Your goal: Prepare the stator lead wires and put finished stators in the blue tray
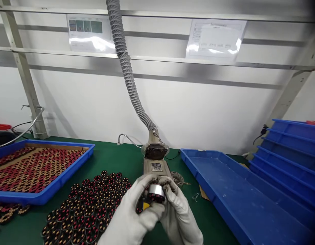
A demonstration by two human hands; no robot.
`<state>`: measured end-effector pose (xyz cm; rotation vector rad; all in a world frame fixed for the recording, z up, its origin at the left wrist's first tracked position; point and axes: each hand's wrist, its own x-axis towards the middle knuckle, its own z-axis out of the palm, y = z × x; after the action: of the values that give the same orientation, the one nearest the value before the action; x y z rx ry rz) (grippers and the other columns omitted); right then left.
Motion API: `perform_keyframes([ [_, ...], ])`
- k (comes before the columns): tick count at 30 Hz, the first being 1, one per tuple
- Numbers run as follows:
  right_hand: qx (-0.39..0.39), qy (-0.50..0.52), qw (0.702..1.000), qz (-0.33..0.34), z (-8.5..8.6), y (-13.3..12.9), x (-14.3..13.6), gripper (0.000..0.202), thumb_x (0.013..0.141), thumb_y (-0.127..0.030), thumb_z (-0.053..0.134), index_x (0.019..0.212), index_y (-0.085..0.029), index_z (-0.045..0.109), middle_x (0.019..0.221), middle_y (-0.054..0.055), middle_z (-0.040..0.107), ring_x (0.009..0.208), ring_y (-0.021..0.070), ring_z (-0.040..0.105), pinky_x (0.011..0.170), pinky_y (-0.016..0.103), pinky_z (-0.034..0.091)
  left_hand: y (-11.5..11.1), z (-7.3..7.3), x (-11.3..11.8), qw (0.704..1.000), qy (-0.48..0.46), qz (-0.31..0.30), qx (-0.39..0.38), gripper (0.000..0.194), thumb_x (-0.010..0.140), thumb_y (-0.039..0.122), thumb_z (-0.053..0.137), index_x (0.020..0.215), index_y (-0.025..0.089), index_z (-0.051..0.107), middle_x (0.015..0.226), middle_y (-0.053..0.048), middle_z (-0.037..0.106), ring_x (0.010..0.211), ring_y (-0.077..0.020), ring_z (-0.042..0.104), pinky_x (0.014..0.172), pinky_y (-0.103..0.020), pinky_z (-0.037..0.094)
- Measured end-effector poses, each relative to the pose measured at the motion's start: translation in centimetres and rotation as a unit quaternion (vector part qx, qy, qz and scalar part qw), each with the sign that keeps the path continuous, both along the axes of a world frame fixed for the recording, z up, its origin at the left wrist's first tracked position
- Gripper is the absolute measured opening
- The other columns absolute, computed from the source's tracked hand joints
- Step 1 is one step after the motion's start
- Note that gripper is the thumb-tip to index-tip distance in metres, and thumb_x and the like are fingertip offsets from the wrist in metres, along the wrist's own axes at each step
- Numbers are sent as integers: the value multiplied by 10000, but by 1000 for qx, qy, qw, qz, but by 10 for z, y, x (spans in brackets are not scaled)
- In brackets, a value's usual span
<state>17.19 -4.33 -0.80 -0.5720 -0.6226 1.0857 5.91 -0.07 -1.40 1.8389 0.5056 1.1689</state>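
Note:
Both gloved hands meet at the lower middle, around a short round part with a shiny silver band and a dark, reddish underside. My left hand grips it from the left, its thumb below the band. My right hand has bent fingers against its right side. The white gloves are stained dark at the fingertips. Just behind the hands stands a small beige machine with a code label on top. To the left, many round black pieces with red or tan segments lie grouped on the green table.
A blue tray at left holds rows of red and tan rings. Another blue tray lies at right, beside stacked blue trays. A grey ribbed hose drops to a hood behind the machine. Small clear bits lie right of the hands.

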Motion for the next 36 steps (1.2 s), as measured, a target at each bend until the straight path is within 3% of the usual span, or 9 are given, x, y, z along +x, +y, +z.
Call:
perform_keyframes([
  [3, 9, -6, 1000, 24, 5, 2, -9, 150, 661, -299, 715, 793, -272, 650, 822, -28, 658, 821, 159, 618, 790, 293, 485, 9, -3, -4, 988, -4, 65, 137, 350, 777, 175, 537, 1100, 311, 518, 1141, -7, 553, 1049, -205, 512, 920, -324, 411],
  [6, 6, -50, 999, 12, 8, 2, -15, 162, 658, -279, 723, 797, -259, 643, 810, -24, 644, 828, 132, 600, 798, 241, 461, 12, -6, -7, 945, 33, 155, 285, 309, 811, 244, 550, 1114, 277, 499, 1136, -37, 553, 1065, -234, 482, 926, -366, 377],
  [11, -12, -20, 999, 45, -3, 3, -13, 242, 695, -352, 682, 924, -284, 647, 934, 0, 668, 846, 158, 614, 810, 304, 474, 8, -10, -10, 961, 19, 139, 238, 303, 809, 299, 557, 1097, 276, 467, 1137, -29, 528, 1028, -207, 499, 884, -324, 409],
  [14, 14, -98, 995, 19, -3, 1, -3, 270, 667, -333, 710, 924, -278, 652, 937, 10, 667, 879, 169, 608, 794, 286, 481, 10, -11, -16, 953, 42, 125, 272, 265, 842, 289, 503, 1102, 255, 461, 1161, -38, 510, 1054, -207, 473, 905, -341, 396],
  [19, 60, -409, 910, -23, 11, -10, 14, 252, 614, -160, 746, 831, -265, 672, 925, 19, 625, 880, 182, 589, 768, 269, 477, 9, -5, -25, 920, 124, 130, 349, 310, 828, 174, 460, 1138, 184, 447, 1168, -72, 503, 1048, -217, 454, 882, -371, 409],
  [22, 91, -475, 872, -74, 11, -12, 15, 244, 660, -109, 699, 828, -282, 666, 869, 2, 607, 844, 159, 578, 752, 256, 463, 5, 1, -25, 897, 130, 154, 395, 319, 795, 91, 415, 1103, 143, 476, 1134, -84, 530, 1029, -222, 460, 878, -390, 397],
  [26, 83, -343, 933, -78, 3, -6, 9, 23, 713, -215, 667, 706, -236, 662, 754, 0, 596, 745, 139, 559, 710, 254, 456, 2, 4, -22, 876, 134, 173, 429, 306, 782, 67, 416, 1068, 121, 510, 1113, -84, 553, 1040, -231, 459, 901, -417, 356],
  [30, 6, -104, 994, -39, 4, -6, 7, 126, 690, -344, 689, 776, -255, 670, 795, -12, 644, 760, 129, 578, 713, 244, 468, 2, 4, -25, 878, 126, 178, 427, 272, 787, 51, 444, 1043, 109, 516, 1102, -93, 556, 1045, -233, 463, 900, -430, 351],
  [36, -23, -316, 947, -52, 7, -7, 7, 216, 576, -233, 777, 771, -221, 686, 738, 4, 645, 709, 157, 594, 660, 259, 480, 4, 4, -26, 880, 114, 191, 421, 263, 788, 65, 467, 1041, 108, 523, 1114, -99, 548, 1053, -234, 461, 902, -428, 360],
])
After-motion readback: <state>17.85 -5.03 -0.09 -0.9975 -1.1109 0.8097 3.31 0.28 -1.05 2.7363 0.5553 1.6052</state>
